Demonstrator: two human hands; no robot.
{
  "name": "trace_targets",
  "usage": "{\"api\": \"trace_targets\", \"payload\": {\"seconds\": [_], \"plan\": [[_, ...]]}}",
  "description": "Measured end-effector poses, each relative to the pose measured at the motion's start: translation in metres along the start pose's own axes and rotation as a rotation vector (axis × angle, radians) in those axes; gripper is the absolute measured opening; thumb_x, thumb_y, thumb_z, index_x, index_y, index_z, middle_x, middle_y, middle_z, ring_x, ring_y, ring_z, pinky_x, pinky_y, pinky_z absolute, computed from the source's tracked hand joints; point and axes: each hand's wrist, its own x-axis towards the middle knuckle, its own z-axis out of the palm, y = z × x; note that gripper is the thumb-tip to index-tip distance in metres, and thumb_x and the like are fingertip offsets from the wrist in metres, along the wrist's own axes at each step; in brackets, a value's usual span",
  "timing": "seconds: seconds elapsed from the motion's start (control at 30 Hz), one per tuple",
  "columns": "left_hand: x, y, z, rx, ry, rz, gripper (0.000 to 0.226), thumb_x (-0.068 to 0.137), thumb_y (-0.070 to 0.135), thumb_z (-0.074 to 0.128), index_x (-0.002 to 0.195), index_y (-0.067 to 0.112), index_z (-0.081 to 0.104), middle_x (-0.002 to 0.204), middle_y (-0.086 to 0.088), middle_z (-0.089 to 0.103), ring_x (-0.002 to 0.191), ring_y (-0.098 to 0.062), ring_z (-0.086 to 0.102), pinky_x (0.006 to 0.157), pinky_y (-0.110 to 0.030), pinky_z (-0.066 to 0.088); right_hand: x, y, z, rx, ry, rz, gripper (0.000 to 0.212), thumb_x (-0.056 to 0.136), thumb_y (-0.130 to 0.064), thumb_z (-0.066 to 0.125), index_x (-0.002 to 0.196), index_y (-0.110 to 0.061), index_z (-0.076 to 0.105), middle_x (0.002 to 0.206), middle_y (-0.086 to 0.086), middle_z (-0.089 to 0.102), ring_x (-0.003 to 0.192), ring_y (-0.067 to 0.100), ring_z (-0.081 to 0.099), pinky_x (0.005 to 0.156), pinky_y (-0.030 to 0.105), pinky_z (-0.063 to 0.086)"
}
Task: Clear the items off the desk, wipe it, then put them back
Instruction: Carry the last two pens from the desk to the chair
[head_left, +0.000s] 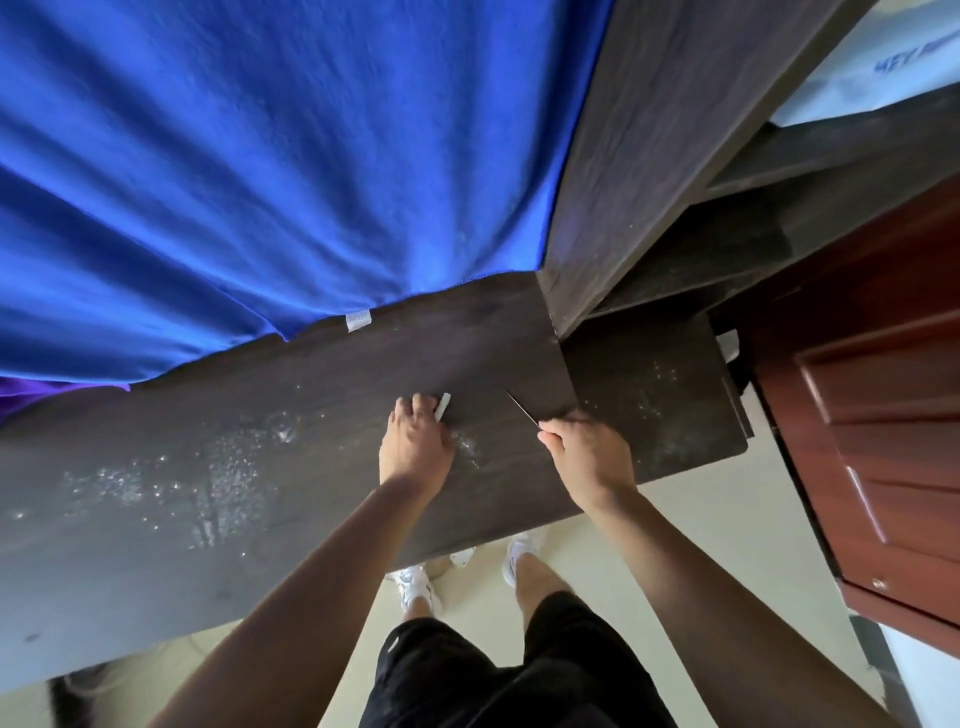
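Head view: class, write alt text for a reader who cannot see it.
Two hands work on a dark desk: the left hand holds a small white piece, the right hand pinches a thin stick. White specks dot the desk, and a blue cloth lies along its far edge.

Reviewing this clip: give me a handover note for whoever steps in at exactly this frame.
Left hand: fingers curled on a small white block lying on the desk.
Right hand: pinches a thin dark stick that points away over the desktop.
Desk: pale specks are scattered across the top; a blue cloth hangs over its far edge.
Done: apparently most of the clearing, since no other items show on the desk.
Left: take off the block and stick, wipe away the specks, put everything back.
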Motion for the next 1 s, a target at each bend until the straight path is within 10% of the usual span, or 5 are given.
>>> {"api": "trace_targets", "payload": {"seconds": [0.33,0.6,1.0], "plan": [[0.003,-0.013,-0.007,-0.046,0.045,0.051,0.027,0.086,0.004,0.061,0.113,0.005,0.066,0.105,-0.02,0.064,0.1,-0.04,0.059,0.084,-0.04,0.044,0.005,-0.005,0.001,0.075,0.002,0.064,0.017,0.1,-0.032,0.054,0.109,-0.023,0.065,0.111,0.002,0.065,0.098,0.026,0.067,0.076,0.032,0.047],[-0.005,0.015,-0.071,-0.453,0.185,0.009,0.009,0.086,0.017,0.067,0.093,0.022,0.069,0.074,0.007,0.069,0.071,-0.017,0.066,0.07,-0.029,0.05,0.005,-0.022,-0.045,0.281,0.171,0.062,0.019,0.098,-0.035,0.058,0.112,-0.025,0.066,0.108,-0.005,0.07,0.097,0.019,0.069,0.079,0.034,0.052],[-0.083,0.096,-0.159,-0.716,-0.004,0.723,0.015,0.092,0.012,0.064,0.092,0.027,0.064,0.062,0.007,0.064,0.054,-0.002,0.057,0.056,-0.011,0.042,-0.151,-0.041,-0.119,0.43,0.88,0.194,0.012,0.098,-0.033,0.061,0.107,-0.026,0.067,0.093,-0.015,0.065,0.084,0.006,0.065,0.072,0.026,0.053]]}}
